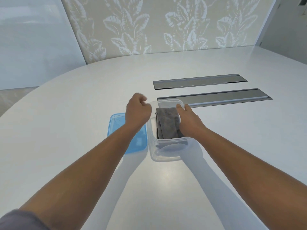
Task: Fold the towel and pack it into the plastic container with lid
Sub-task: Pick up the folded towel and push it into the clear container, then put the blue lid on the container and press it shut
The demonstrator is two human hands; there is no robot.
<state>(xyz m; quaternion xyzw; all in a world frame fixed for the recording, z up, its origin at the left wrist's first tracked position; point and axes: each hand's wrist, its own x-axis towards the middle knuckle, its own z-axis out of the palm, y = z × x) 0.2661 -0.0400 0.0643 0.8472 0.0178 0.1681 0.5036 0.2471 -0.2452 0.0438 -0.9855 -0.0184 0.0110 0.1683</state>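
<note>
**Towel in the tub, lid off**

The grey folded towel [167,123] lies inside my clear plastic container [163,151] on the white table [83,100]. My right hand [188,121] rests flat on the towel, fingers straight, reaching toward the far rim. My left hand [137,112] hovers above the container's left edge, fingers curled and holding nothing (a bit blurred). The blue lid [116,123] lies just left of the container, partly under my left forearm.

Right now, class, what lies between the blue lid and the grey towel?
In the head view, the clear container's left wall stands between the blue lid and the grey towel; the left hand hovers above that stretch.
</note>
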